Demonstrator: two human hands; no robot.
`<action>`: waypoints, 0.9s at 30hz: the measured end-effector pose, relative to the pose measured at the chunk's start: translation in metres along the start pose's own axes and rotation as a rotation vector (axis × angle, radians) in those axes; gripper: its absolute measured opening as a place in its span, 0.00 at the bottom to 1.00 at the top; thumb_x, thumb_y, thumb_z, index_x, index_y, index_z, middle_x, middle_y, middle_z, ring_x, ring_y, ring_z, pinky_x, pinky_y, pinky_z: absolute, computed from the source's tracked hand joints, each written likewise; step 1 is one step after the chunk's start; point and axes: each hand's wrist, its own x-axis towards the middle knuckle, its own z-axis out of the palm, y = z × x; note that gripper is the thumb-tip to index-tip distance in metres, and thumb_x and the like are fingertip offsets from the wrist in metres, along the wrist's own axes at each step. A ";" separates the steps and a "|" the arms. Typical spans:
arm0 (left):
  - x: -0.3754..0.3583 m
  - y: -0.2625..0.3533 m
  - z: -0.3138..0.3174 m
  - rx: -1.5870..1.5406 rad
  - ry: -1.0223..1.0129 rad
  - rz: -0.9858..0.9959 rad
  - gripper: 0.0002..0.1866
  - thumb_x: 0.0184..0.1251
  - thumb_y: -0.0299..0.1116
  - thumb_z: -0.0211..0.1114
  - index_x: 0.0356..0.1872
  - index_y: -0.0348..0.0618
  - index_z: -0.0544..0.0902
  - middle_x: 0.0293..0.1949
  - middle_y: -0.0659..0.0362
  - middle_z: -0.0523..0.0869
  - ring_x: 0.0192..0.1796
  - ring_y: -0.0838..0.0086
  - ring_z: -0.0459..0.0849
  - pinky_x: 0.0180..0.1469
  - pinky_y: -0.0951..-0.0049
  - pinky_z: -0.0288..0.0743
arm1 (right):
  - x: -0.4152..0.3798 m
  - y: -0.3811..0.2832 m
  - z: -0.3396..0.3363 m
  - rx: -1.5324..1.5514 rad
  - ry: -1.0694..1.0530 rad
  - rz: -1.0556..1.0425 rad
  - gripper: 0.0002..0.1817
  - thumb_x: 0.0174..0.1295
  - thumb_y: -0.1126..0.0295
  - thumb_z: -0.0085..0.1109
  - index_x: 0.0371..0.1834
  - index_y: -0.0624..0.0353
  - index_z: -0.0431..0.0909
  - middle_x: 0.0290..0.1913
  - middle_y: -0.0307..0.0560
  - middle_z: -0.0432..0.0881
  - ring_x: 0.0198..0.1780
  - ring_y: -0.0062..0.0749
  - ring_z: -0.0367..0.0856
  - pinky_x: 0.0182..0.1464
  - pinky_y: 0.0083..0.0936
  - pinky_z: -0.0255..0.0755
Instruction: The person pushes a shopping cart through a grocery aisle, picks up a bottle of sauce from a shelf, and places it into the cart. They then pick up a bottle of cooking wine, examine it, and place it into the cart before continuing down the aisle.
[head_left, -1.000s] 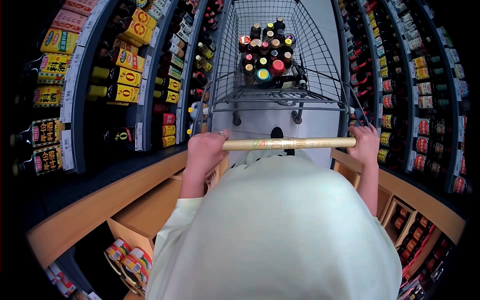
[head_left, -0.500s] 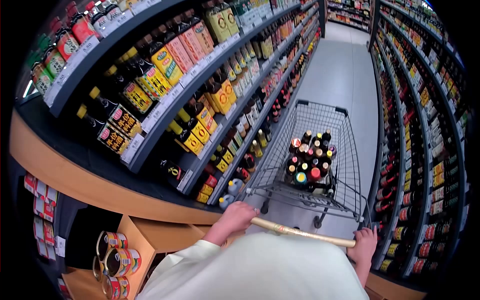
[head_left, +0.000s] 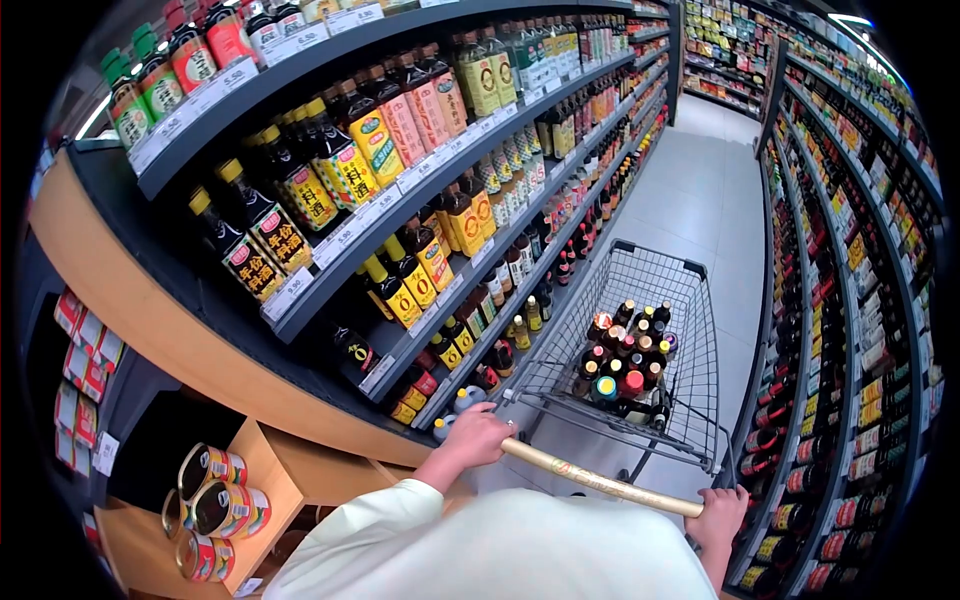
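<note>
A shopping cart (head_left: 690, 290) stands in front of me in the aisle, its wire basket holding several dark bottles (head_left: 630, 350) with coloured caps, packed close together. My left hand (head_left: 478, 437) is wrapped round the left end of the cart's gold-coloured handle (head_left: 590, 478). Round the handle's right end my right hand (head_left: 718, 515) is closed too. A ring shows on a left finger. Part of the cart's lower frame and wheels is hidden behind the handle and my pale top.
Shelves (head_left: 360, 225) of labelled bottles line the left, edged by a wooden counter (head_left: 200, 370). Stacked cans (head_left: 222, 508) sit at lower left. Another bottle shelf (head_left: 815, 300) runs along the right. Grey floor (head_left: 690, 180) stretches ahead between them.
The view has tilted up, so the shelves, cart and bottles appear lower and more of the aisle's far end shows. Both hands keep their hold on the handle.
</note>
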 end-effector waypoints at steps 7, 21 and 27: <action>0.011 -0.001 0.014 0.016 0.076 0.039 0.07 0.53 0.33 0.65 0.34 0.57 0.85 0.23 0.62 0.85 0.36 0.67 0.86 0.62 0.65 0.71 | 0.024 0.019 -0.003 0.010 -0.217 0.050 0.15 0.39 0.58 0.67 0.32 0.50 0.89 0.32 0.47 0.87 0.43 0.41 0.84 0.69 0.49 0.61; 0.055 0.000 0.015 0.074 0.130 -0.030 0.05 0.53 0.37 0.67 0.32 0.59 0.87 0.24 0.62 0.86 0.36 0.68 0.87 0.59 0.66 0.73 | 0.066 0.035 0.009 0.062 -0.006 0.003 0.16 0.39 0.60 0.68 0.33 0.52 0.88 0.31 0.47 0.86 0.40 0.42 0.84 0.69 0.46 0.64; 0.069 -0.012 0.022 0.073 0.227 0.008 0.04 0.48 0.36 0.67 0.28 0.57 0.87 0.21 0.61 0.84 0.34 0.64 0.85 0.50 0.65 0.74 | 0.080 0.037 0.010 0.091 0.166 -0.109 0.16 0.37 0.63 0.67 0.32 0.55 0.87 0.34 0.49 0.86 0.44 0.46 0.82 0.63 0.44 0.68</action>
